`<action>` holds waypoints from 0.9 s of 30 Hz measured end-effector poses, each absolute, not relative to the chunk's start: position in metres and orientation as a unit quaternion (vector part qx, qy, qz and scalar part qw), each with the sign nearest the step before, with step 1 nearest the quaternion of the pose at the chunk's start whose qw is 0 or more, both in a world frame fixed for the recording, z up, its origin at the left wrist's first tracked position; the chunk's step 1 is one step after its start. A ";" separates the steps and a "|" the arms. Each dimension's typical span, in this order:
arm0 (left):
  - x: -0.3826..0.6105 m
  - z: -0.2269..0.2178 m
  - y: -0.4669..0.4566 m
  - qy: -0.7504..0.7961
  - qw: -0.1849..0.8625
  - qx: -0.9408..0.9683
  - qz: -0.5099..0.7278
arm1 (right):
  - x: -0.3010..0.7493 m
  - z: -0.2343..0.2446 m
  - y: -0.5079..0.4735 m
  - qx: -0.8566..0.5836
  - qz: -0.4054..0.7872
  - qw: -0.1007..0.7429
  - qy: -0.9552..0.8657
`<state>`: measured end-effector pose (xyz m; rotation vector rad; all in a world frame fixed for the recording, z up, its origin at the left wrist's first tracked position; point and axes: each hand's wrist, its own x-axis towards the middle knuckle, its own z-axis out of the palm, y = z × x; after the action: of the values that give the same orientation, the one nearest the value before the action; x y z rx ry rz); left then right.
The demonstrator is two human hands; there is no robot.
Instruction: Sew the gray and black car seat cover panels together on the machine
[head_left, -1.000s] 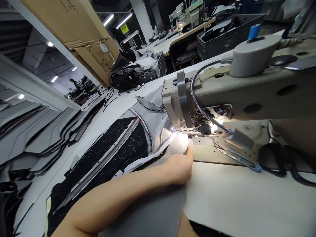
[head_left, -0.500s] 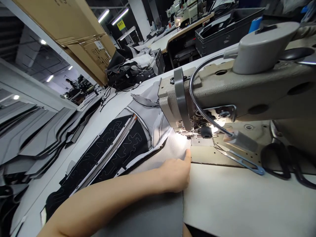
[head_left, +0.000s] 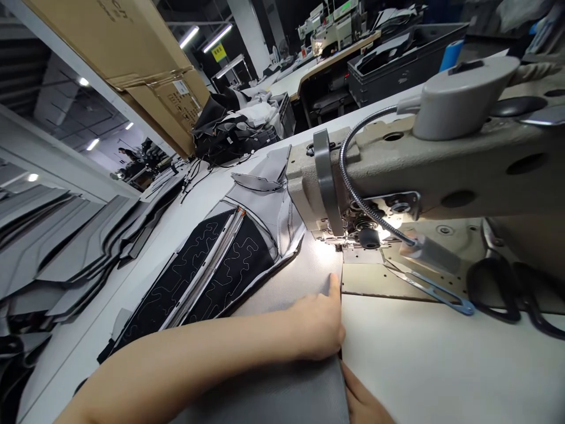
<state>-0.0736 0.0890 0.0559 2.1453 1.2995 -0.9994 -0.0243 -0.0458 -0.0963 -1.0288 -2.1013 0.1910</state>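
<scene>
A grey fabric panel [head_left: 282,288] runs under the lit needle area of the sewing machine [head_left: 366,182]. My left hand [head_left: 320,324] lies on the panel by its right edge, index finger stretched toward the needle and the other fingers curled at the edge. Lower down, my right hand [head_left: 364,397] holds the same edge, its fingertips hidden by the fabric. Black stitched panels [head_left: 229,259] with a pale strip between them join the grey piece at the left. Needle and presser foot are hard to make out in the glare.
Blue-handled thread snips [head_left: 441,294] and black scissors [head_left: 507,282] lie right of the needle. Stacked grey pieces [head_left: 79,235] fill the left side. Cardboard boxes [head_left: 145,76] stand behind, with a dark crate [head_left: 401,59] at the back right.
The grey panel's edge now lies straighter along the machine plate. My left hand has shifted slightly down, away from the needle, and my right hand has come further into view at the edge.
</scene>
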 end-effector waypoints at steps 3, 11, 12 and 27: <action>-0.073 0.057 0.087 0.474 0.232 0.769 -0.362 | -0.029 -0.105 -0.042 -0.428 -0.042 0.455 -0.780; -0.069 0.035 0.108 0.467 0.224 0.810 -0.276 | -0.024 -0.109 -0.046 -0.464 -0.064 0.407 -0.784; -0.068 0.033 0.109 0.466 0.214 0.814 -0.272 | -0.023 -0.108 -0.045 -0.464 -0.068 0.406 -0.784; -0.180 -0.007 -0.020 0.225 -0.023 0.968 -0.112 | -0.014 -0.098 -0.048 -0.417 -0.064 0.459 -0.782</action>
<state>-0.1796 -0.0201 -0.0067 3.0850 0.7173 -0.3586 -0.0142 -0.0476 -0.0979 -1.0277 -1.9259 -0.1568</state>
